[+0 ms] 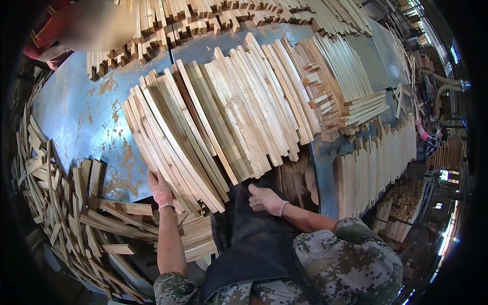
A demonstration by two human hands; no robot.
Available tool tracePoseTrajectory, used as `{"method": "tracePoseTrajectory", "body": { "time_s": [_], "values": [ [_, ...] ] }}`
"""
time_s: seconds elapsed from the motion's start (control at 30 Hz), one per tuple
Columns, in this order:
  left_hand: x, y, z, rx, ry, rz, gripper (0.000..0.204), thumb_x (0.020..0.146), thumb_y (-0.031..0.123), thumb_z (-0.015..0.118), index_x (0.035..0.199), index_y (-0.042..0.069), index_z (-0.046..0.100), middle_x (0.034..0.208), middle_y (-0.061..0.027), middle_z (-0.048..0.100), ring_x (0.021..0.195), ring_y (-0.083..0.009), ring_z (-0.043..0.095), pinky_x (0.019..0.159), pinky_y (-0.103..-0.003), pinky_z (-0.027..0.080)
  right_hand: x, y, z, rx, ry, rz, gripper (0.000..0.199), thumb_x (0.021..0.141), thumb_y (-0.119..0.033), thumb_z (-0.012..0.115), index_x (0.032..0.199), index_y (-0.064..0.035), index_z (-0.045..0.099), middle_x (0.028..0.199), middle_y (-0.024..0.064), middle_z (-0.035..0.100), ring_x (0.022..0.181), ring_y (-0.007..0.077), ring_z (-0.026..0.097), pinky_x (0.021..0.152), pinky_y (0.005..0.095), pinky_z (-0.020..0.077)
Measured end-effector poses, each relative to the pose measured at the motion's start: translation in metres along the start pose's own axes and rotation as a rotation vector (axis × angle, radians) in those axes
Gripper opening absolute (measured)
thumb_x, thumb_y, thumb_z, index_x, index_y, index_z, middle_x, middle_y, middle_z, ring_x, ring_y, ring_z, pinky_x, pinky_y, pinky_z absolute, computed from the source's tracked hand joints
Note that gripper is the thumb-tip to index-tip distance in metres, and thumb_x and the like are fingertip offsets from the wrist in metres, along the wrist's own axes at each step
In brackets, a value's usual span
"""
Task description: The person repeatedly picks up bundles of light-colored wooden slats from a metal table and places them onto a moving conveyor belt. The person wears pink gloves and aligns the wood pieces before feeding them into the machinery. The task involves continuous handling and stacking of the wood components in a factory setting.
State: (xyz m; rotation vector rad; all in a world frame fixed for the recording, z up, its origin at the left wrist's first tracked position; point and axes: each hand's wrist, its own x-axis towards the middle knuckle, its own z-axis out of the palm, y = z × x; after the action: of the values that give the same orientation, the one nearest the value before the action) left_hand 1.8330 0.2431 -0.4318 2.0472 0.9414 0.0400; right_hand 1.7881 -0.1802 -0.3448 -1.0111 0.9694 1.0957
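Observation:
A wide fan of pale wooden slats point(223, 122) lies side by side on a blue metal table point(76, 112). My left hand point(160, 190), in a pink work glove, presses against the near ends of the leftmost slats at the table's front edge. My right hand point(267, 199), also gloved, hovers with its fingers apart just below the near ends of the middle slats, above my dark apron point(249, 244). Nothing is in its grasp.
A loose heap of scrap slats point(66, 213) fills the left floor side. Stacked slats point(376, 162) stand upright at the right of the table, more piles point(213, 20) lie along the far edge. Another person point(76, 28) is at the far left corner.

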Motion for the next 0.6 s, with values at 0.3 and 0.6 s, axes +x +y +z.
{"method": "tracePoseTrajectory", "body": {
  "time_s": [0.3, 0.6],
  "values": [
    [0.012, -0.018, -0.007, 0.127, -0.028, -0.007, 0.068, 0.106, 0.038, 0.068, 0.159, -0.001, 0.048, 0.153, -0.0284, 0.055, 0.142, -0.0446, 0.051, 0.12, -0.049, 0.04, 0.072, -0.016, 0.057, 0.907, -0.025, -0.265, 0.072, 0.093, -0.053, 0.085, 0.149, -0.0172, 0.057, 0.146, 0.0057, 0.061, 0.132, 0.0285, 0.058, 0.109, 0.0488, 0.0514],
    [0.022, -0.026, 0.0, -0.042, 0.066, -0.048, 0.032, 0.104, 0.02, 0.065, 0.126, -0.003, 0.068, 0.108, -0.0114, 0.075, 0.097, -0.0222, 0.066, 0.093, -0.037, 0.054, 0.049, -0.011, 0.079, 0.864, 0.035, -0.287, 0.049, 0.104, -0.052, 0.072, 0.136, -0.0165, 0.066, 0.134, 0.0033, 0.071, 0.122, 0.0212, 0.067, 0.1, 0.0444, 0.0571]
  ]
}}
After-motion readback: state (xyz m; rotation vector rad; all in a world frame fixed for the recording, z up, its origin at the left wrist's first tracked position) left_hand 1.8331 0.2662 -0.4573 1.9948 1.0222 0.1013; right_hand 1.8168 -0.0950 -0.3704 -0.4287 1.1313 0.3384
